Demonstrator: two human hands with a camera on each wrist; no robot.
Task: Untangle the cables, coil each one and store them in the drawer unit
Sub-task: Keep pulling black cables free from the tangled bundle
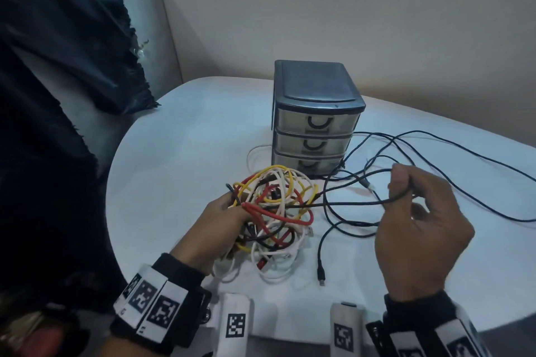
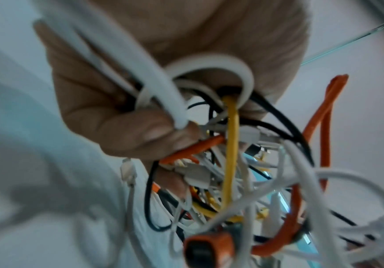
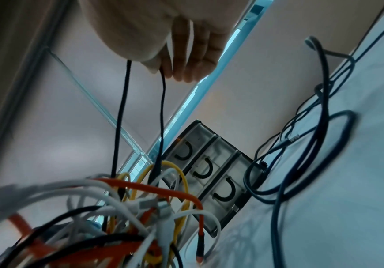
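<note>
Marker straps (image 1: 235, 324) lie nearest, on the bench (image 1: 179, 159) edge. Beyond them the left hand (image 1: 220, 229) clutches the tangle (image 1: 275, 211) of white, yellow, red and black cables, just clear of the bench. To its right the right hand (image 1: 417, 229) pinches a black cable (image 1: 348, 203) running taut out of the tangle. More loops of it sprawl beside the drawer unit (image 1: 316, 119), all three drawers closed. Only the left wrist view shows fingers (image 2: 127, 130) curled round several strands and an orange plug (image 2: 209, 244).
</note>
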